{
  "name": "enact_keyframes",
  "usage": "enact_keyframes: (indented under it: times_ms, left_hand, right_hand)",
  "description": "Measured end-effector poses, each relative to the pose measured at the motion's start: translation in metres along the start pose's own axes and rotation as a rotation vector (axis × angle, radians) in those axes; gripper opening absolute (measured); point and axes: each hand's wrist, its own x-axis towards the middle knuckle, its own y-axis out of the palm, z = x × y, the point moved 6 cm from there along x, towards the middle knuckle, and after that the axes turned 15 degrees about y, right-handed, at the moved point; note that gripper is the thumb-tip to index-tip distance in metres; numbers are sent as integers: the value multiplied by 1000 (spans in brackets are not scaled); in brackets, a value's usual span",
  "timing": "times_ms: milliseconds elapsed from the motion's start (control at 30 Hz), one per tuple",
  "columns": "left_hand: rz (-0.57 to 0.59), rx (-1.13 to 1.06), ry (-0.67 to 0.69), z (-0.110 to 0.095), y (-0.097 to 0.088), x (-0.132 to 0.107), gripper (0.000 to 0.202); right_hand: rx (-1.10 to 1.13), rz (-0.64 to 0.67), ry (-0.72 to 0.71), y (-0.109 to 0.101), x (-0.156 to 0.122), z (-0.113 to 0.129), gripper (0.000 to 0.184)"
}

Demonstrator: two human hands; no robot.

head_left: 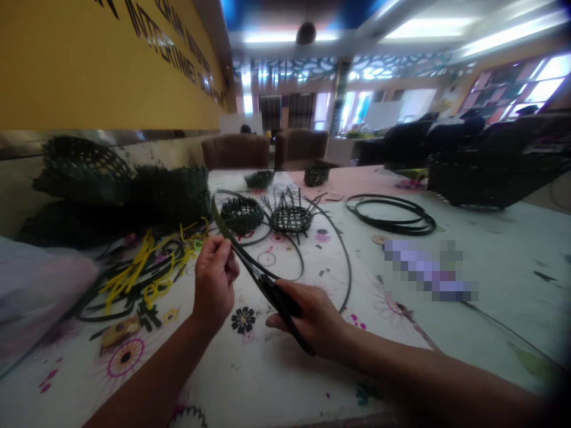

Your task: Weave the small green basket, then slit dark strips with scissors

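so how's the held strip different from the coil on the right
The strip is pinched in the left hand, scissors at it; the coil lies untouched on the table. The strip sweeps loosely; the coil sits in overlapping rings. Both look dark green.

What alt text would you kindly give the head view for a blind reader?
A person's left hand pinches a dark green strip while the right hand holds scissors at it, above a flower-patterned table. Beyond are a small woven basket and another with loose ends sticking up; yellow strips lie at left, a dark coil at right.
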Motion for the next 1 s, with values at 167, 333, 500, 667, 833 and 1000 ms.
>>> enact_keyframes:
  times_ms: [167, 333, 500, 667, 833, 1000]
  left_hand:
    - [7, -7, -1, 0, -1, 1, 19]
    - [7, -19, 7, 0, 0, -2, 21]
    - [9, 14, -16, 2, -4, 4, 22]
    - [-9, 29, 17, -4, -15, 21, 21]
    - [-34, 44, 33, -6, -11, 18, 19]
    - [-42, 55, 27, -5, -3, 7, 22]
  right_hand:
    - [21, 22, -23, 0, -1, 3, 23]
    - [27, 25, -72, -1, -3, 5, 24]
    - [9, 23, -77, -1, -3, 4, 25]
    - [-30, 6, -95, 1, -2, 0, 26]
    - [-62, -76, -100, 0, -2, -1, 29]
    - [-24, -72, -73, -1, -2, 0, 28]
